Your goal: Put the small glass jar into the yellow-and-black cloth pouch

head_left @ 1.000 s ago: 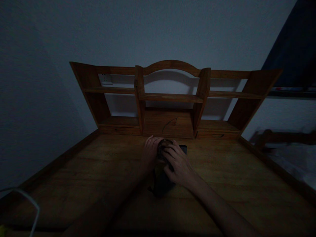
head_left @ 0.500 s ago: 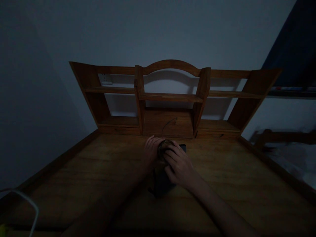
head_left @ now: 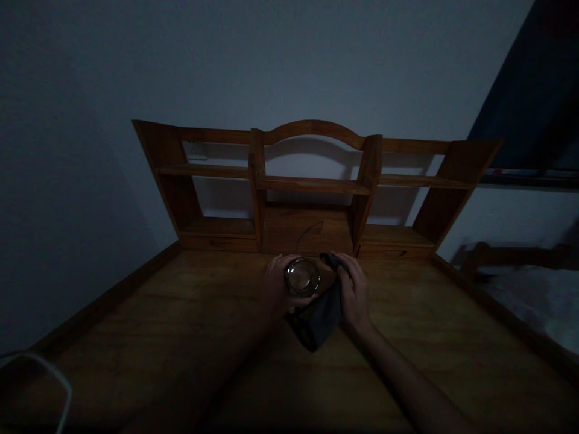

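The room is dim. My left hand (head_left: 277,288) is wrapped around a clear glass (head_left: 302,277), whose round mouth faces the camera, held just above the wooden desk (head_left: 407,337). My right hand (head_left: 353,290) is closed on a dark cloth (head_left: 320,313) to the right of the glass. The cloth hangs down under the glass and between both hands. Both forearms reach in from the bottom edge.
A wooden hutch with open shelves (head_left: 312,184) stands at the back of the desk against a pale wall. A thin white cable (head_left: 49,377) loops at the lower left. A bed with a wooden frame (head_left: 520,265) lies to the right.
My right hand has come off the top of the glass and moved right, pulling the cloth with it. The glass mouth is now uncovered. The view has shifted slightly.
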The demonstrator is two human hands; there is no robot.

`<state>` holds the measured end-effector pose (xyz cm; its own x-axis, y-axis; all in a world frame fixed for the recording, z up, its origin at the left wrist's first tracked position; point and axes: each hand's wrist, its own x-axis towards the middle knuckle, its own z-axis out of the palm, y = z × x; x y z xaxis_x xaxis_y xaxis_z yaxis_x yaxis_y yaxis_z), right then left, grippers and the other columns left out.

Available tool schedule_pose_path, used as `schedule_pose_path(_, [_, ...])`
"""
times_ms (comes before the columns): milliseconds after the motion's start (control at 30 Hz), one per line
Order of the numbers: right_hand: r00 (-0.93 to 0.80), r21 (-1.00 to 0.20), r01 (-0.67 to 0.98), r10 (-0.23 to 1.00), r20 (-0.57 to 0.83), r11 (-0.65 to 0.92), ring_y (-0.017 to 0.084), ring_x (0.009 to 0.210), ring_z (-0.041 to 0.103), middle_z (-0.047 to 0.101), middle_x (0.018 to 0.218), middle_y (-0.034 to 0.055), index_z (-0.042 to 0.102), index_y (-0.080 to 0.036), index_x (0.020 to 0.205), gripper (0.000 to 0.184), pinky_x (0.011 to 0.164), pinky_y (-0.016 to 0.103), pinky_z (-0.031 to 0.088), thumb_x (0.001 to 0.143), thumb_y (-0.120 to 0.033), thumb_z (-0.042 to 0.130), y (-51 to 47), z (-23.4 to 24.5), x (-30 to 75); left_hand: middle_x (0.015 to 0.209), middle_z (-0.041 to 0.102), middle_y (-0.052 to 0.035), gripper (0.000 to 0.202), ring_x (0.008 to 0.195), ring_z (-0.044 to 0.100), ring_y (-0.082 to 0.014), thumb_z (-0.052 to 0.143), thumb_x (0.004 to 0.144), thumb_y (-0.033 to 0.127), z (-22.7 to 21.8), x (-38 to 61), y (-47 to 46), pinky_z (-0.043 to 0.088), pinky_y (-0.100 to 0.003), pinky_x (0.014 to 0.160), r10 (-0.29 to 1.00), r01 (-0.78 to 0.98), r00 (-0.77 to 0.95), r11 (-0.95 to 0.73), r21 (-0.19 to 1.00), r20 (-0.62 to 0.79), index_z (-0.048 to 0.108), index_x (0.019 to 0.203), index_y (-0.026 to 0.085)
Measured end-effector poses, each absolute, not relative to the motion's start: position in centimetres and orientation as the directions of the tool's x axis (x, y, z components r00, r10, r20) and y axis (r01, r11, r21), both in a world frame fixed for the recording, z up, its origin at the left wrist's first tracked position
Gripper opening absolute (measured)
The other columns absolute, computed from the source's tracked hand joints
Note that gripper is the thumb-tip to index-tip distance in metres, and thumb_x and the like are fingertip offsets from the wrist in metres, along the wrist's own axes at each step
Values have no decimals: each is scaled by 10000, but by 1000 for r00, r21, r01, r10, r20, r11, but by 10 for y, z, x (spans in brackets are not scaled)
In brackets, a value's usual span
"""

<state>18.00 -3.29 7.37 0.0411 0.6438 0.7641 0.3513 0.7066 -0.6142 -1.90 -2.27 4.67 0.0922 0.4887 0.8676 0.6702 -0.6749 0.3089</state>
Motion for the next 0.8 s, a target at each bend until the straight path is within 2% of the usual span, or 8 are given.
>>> schedule_pose_path(133, [-24,-630,368,685,729,684,233,1157,565,621,1219,88,613,-218,1211,311,1020,438,442,987,-248,400,-21,64,179,1173,628,-96,826,1114,583,-313,832,559,502,48,-17,-24,449,-523,1014,502,661,70,-670,337,862,475,1244,210])
schedule_pose_path(300, [-277,-537,440,678,681,720,225,1135,585,612,1226,89,636,-209,1187,303,972,396,485,926,-180,486,-21,54,175,1182,625,-94,874,1134,569,-299,861,521,481,48,-16,-26,441,-505,1024,511,657,84,-674,338,855,471,1256,213])
schedule_pose_path(400, [-417,-451,480,648,637,752,252,1125,586,630,1209,89,725,-193,970,186,948,402,496,830,-162,605,-25,50,173,1180,630,-91,871,1122,577,-295,858,528,475,48,-17,-25,420,-515,1043,506,639,94,-691,337,858,465,1260,213])
schedule_pose_path(500, [-524,-397,438,588,616,806,261,1130,581,687,1104,62,740,-207,762,109,946,403,491,787,-143,656,-24,51,171,1177,634,-87,874,1123,578,-298,864,516,472,47,-18,-23,403,-517,1057,515,633,91,-691,350,852,466,1253,219])
schedule_pose_path(600, [-492,-443,415,605,626,795,226,1071,622,703,1072,51,742,-226,803,168,911,368,510,839,-123,615,-20,67,177,1183,628,-85,876,1138,568,-305,874,500,469,47,-20,-21,412,-507,1045,549,653,53,-651,386,834,474,1241,229])
schedule_pose_path(700, [-404,-482,498,685,607,721,209,912,679,715,987,52,732,-236,938,192,792,337,547,865,-122,596,-32,98,196,1184,616,-86,878,1128,572,-305,882,494,467,47,-21,-20,451,-485,998,580,672,-25,-593,443,814,475,1235,232])
schedule_pose_path(767, [-303,-466,563,695,652,683,206,774,688,716,846,34,725,-237,899,129,682,321,546,870,-165,622,-56,120,209,1177,609,-87,882,1102,584,-299,883,498,469,47,-21,-18,473,-469,965,595,673,-59,-569,472,802,467,1239,234])
schedule_pose_path(800, [-264,-465,569,686,678,678,205,761,686,712,840,31,719,-242,890,92,673,319,547,876,-201,638,-71,130,215,1173,606,-87,880,1092,589,-297,881,504,472,46,-22,-18,477,-463,955,606,674,-63,-560,482,793,463,1241,236])
